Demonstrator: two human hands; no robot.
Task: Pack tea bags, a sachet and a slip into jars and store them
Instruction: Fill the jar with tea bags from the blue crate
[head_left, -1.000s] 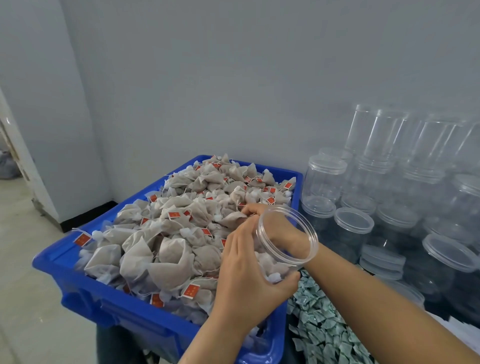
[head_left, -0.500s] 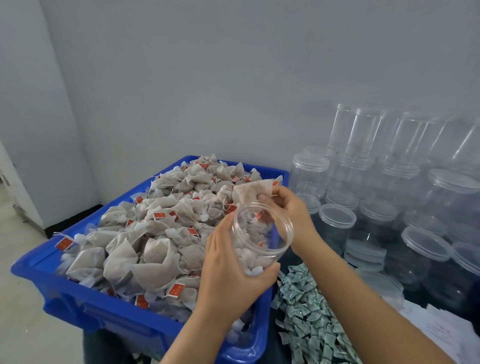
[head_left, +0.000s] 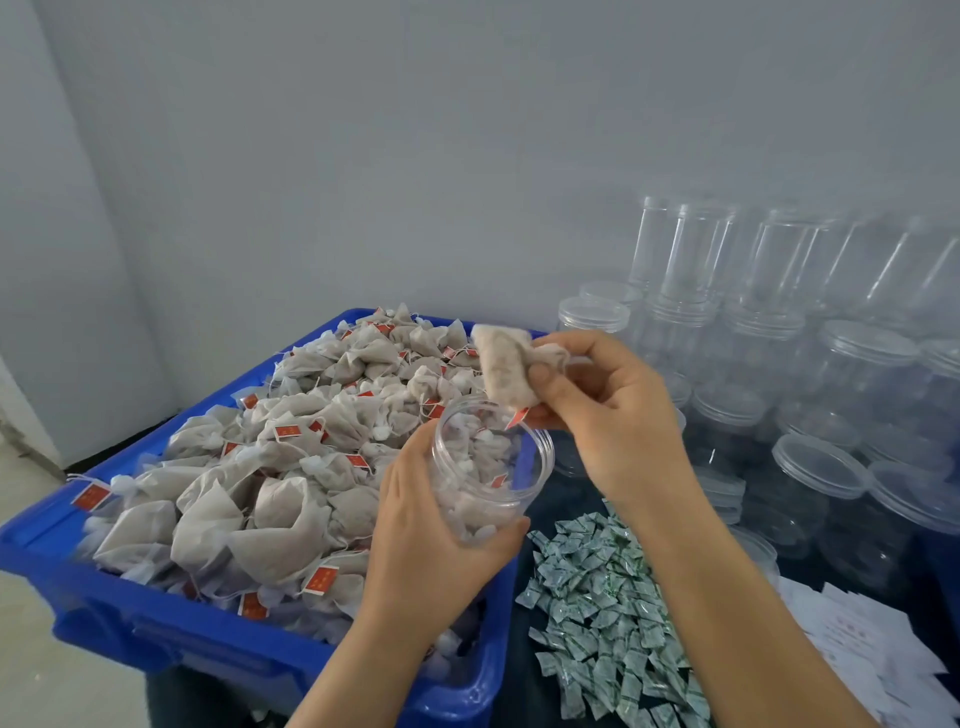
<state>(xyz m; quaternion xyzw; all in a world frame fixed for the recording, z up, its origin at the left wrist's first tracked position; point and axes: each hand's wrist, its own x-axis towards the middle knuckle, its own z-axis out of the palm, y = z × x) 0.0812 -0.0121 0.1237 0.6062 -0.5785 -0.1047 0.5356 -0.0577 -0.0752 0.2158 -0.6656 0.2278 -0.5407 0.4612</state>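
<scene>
Grey wall behind, left hand (head_left: 436, 551) gripping jar (head_left: 488, 467), right hand (head_left: 618, 410) pinching tea bag (head_left: 504, 369).

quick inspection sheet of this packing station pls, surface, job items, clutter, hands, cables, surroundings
surface: dark tabletop, mostly covered, to the right of the crate.
job's things: blue crate heaped with tea bags; open clear jar, tilted, some tea bags already inside; one tea bag held above its mouth; pile of green sachets; white slips at lower right.
clutter: stacked lidded jars at right, taller clear jars behind them against the wall.
grippers: left hand grips the jar; right hand pinches the tea bag.
cables: nothing seen.
surroundings: plain grey wall; pale floor at left.
</scene>
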